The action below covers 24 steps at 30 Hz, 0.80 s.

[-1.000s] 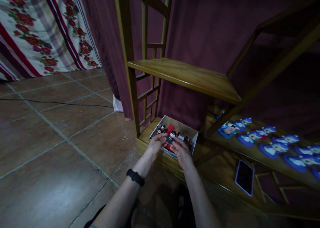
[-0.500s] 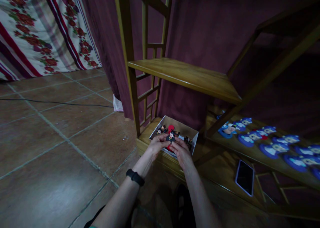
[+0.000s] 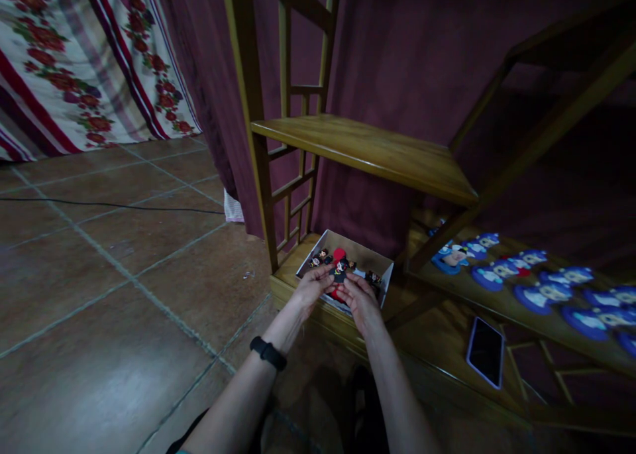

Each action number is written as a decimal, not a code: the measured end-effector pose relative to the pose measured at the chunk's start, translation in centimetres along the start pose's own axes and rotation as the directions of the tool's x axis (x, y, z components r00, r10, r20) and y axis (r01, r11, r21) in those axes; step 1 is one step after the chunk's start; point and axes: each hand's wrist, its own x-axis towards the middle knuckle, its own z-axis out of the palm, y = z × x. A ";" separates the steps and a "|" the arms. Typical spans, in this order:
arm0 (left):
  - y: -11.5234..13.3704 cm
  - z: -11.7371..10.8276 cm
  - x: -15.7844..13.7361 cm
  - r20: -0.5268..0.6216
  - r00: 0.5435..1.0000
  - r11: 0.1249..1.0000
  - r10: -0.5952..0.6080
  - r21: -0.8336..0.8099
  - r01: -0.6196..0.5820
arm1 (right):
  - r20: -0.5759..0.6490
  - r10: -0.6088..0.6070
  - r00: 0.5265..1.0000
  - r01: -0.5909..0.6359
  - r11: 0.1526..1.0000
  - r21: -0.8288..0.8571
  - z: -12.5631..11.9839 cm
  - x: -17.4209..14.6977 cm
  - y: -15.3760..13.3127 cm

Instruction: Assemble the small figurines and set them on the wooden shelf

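Note:
A small black figurine (image 3: 340,269) with a pale face and a touch of red is pinched between both hands, above an open cardboard box (image 3: 371,254). My left hand (image 3: 312,288) grips its left side with the fingers closed, and a black band (image 3: 268,353) circles that wrist. On the figurine's right side, the fingertips of my right hand (image 3: 362,297) are closed on it too. Several similar dark figurines (image 3: 320,258) and red pieces (image 3: 338,254) lie in the box; my hands hide its near part.
The box stands on the low shelf of a wooden rack, under a higher wooden shelf (image 3: 368,150). To the right, several blue-and-white figurines (image 3: 541,295) stand in rows. A phone (image 3: 485,352) lies near them. A black cable (image 3: 109,205) crosses the tiled floor.
Both hands keep hold of the figurine over the box, with only a slight shift of the fingers. The view has moved very slightly; the other things stay where they were.

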 end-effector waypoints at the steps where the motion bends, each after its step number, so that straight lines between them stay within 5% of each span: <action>1: 0.0 0.0 0.1 0.000 1.000 1.000 -0.001 0.003 0.001 | -0.004 -0.001 1.000 0.001 1.000 -0.002 0.0 0.0 0.0; 24: -0.5 0.0 0.4 -0.021 0.995 0.995 0.101 0.020 -0.100 | -0.008 -0.004 1.000 0.004 0.999 -0.040 -0.1 0.2 0.0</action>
